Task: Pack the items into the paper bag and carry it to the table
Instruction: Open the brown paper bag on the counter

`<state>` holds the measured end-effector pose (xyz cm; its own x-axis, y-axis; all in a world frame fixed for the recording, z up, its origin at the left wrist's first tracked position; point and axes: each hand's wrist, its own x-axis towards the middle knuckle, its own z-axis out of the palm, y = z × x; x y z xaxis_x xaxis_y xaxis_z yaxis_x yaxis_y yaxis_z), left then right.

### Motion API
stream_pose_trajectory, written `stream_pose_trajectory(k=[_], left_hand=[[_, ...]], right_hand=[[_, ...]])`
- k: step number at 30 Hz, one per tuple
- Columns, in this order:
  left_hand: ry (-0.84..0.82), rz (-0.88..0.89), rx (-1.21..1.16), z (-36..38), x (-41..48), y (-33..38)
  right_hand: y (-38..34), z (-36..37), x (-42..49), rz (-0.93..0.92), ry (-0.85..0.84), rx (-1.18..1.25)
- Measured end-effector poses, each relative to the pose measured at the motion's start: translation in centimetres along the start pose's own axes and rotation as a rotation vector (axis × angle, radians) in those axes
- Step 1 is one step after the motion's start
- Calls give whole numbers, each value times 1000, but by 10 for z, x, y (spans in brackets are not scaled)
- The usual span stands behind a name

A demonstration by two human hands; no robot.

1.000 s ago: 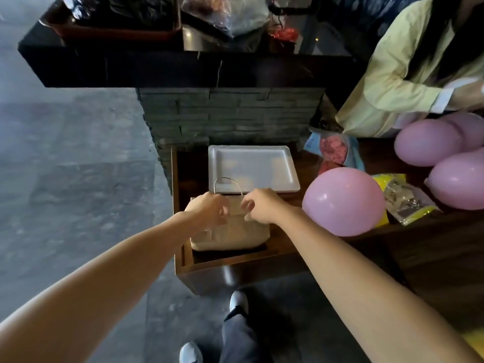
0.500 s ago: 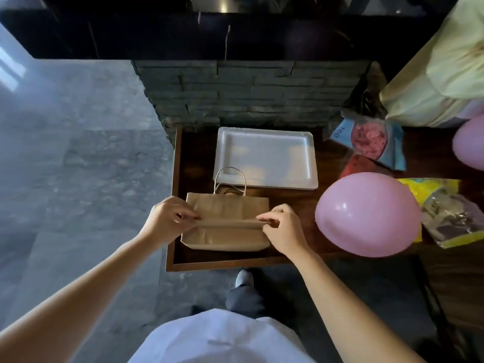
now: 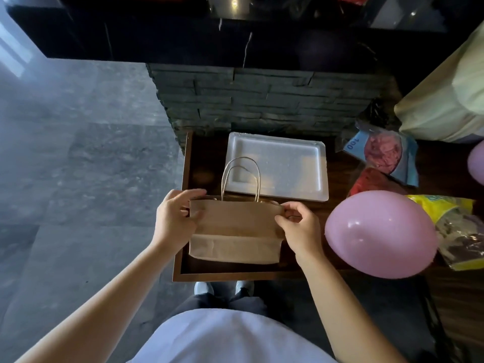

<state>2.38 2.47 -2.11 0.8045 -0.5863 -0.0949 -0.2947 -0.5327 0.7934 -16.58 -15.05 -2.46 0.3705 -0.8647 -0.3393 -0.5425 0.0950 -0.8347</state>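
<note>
A: Paper bag (image 3: 235, 231), flat over the wooden tray (image 3: 183, 276), looks light and crease-prone.
B: Left hand (image 3: 174, 218) and right hand (image 3: 298, 229) pinch its 2 top corners; I'd grip there. White foam tray (image 3: 282, 166) and pink balloon (image 3: 379, 234) lie beyond.

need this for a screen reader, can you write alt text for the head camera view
Both hands, left hand and right hand, grip the top corners of a flat brown paper bag over a wooden table. A white foam tray and pink balloon sit nearby.
</note>
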Motion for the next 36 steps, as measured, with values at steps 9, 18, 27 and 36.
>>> stream_pose_trajectory(k=[9,18,27,36], left_hand=[[-200,495,455,-18,10,18],[-375,825,415,-36,-2,51],[-731,827,652,-42,-47,67],[-887,540,740,-45,-58,81]], right_hand=[[-21,-30,-10,-219,-189,-172],[-69,-32,-6,-245,-280,-301],[-122,19,-34,-314,-863,-801],[-88,42,-8,-129,-759,-1074]])
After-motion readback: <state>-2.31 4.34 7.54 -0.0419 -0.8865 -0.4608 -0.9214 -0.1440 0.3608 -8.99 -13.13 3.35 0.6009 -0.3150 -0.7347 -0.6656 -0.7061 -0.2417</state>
